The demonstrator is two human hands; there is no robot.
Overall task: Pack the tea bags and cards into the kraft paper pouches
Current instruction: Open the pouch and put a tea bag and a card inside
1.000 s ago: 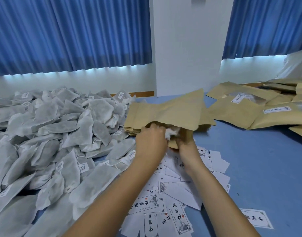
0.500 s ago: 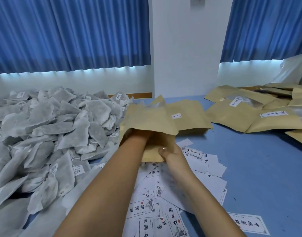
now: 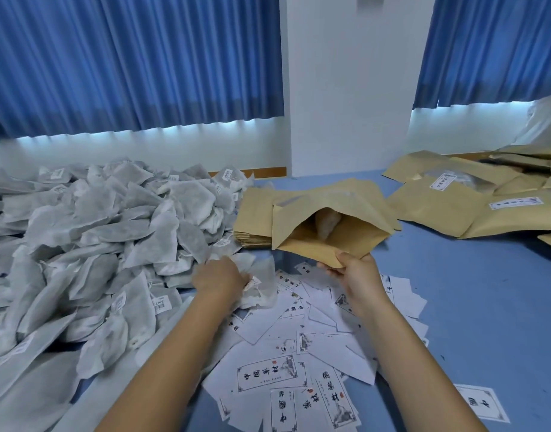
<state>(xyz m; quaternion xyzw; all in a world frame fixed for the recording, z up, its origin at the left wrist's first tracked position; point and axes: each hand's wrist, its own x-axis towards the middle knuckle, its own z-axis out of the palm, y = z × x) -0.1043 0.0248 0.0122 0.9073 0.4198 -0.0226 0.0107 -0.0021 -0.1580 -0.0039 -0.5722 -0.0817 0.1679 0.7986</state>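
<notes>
Kraft pouch pinched in right fingers; left fingers curled round tea bag.

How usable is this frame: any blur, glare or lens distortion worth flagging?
Head view: the left hand and the tea bag it grips are slightly motion-smeared; the right hand and open pouch look sharper; daylight glows below the curtains without washing out the blue surface; wide-angle bending shows toward the edges.
</notes>
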